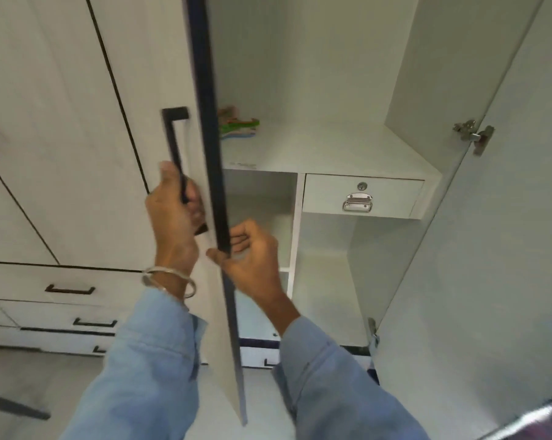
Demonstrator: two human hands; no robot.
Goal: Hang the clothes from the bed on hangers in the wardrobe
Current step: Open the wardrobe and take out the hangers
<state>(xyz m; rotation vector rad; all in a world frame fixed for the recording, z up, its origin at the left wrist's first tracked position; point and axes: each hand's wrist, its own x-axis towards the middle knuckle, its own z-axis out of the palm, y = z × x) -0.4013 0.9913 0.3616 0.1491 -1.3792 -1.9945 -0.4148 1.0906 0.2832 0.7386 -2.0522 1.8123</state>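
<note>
Gripping the black door handle [176, 154], left hand [173, 214] has its fingers [196, 201] curled round the lower part of the bar, thumb up along it. Right hand [252, 252] pinches the dark edge of the wardrobe door [214, 138], fingers wrapped behind the edge, thumb on the near side. Metal bangle [170, 281] sits on the left wrist; both arms in light blue sleeves [147, 360]. Door stands edge-on to the camera, between the hands. Right-side door [490, 249] swung wide, hinge visible. Inside the wardrobe [332, 90]: a white shelf [332, 147] with a small pile of coloured hangers [239, 127] at its left rear, blurred. Under the shelf, a locked drawer [360, 195] with a metal pull. Open compartments below. No clothes or bed in view. Closed cabinet fronts and drawers [62, 290] with black handles to the left.
</note>
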